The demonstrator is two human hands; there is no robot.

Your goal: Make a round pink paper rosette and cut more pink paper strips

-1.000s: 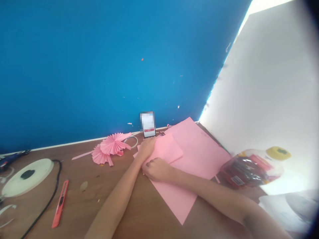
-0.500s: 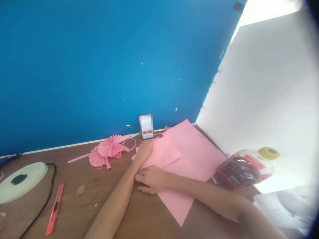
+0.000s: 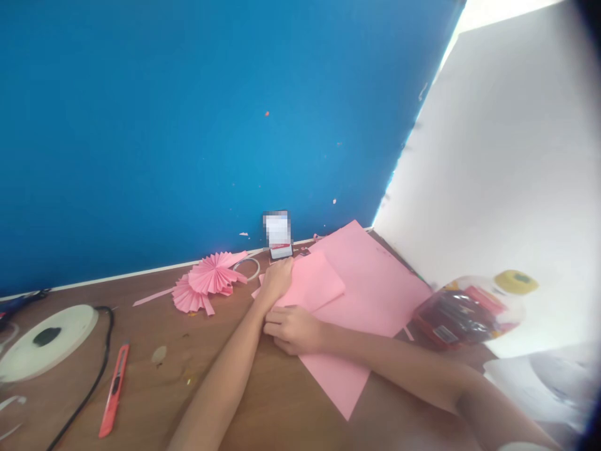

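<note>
Pink paper (image 3: 318, 280) under my left hand (image 3: 278, 279), right hand (image 3: 293, 330) half-curled; I can't tell if either's pinching. Paper's flat, layered.

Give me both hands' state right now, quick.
Left hand: on the smaller pink paper; grip cannot be told.
Right hand: fingers curled by that paper's near edge; whether it holds anything cannot be told.

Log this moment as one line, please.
left hand: on smaller pink sheet; right hand: by smaller sheet's near edge; larger pink sheet: underneath; red cutter: untouched
</note>
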